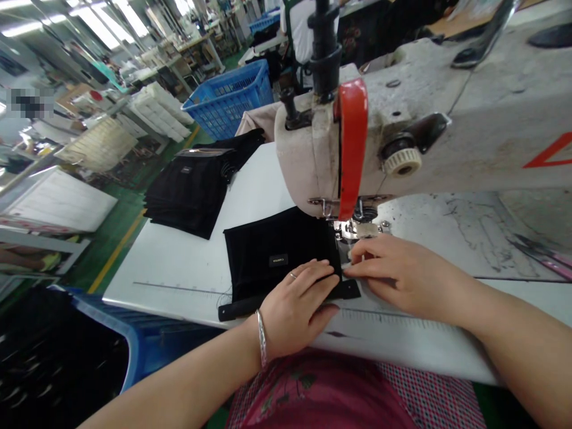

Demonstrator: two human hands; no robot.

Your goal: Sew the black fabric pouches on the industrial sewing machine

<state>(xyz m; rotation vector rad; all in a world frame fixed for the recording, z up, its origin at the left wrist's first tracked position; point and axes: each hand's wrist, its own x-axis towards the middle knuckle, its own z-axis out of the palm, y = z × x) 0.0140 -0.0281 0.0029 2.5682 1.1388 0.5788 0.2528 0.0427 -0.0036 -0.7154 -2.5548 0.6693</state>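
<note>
A black fabric panel (254, 256) with a small label lies on the sewing machine's table, its right edge by the presser foot (353, 231). Spread flat over the panel's lower right part is my left hand (299, 304), fingers stretched out and a bangle at the wrist. My right hand (393, 271) is curled just right of the panel's edge, below the presser foot. Its fingertips are drawn together; what is between them, if anything, is too small to make out. A black strip (241, 308) runs along the panel's near edge and sticks out on both sides.
The sewing machine (308, 149) with its red lever cover (353, 143) stands over the work. Stacked black pieces (187, 185) lie at the table's far left. Scissors (543, 256) rest at right. Blue baskets stand behind (230, 98) and at lower left (134, 339).
</note>
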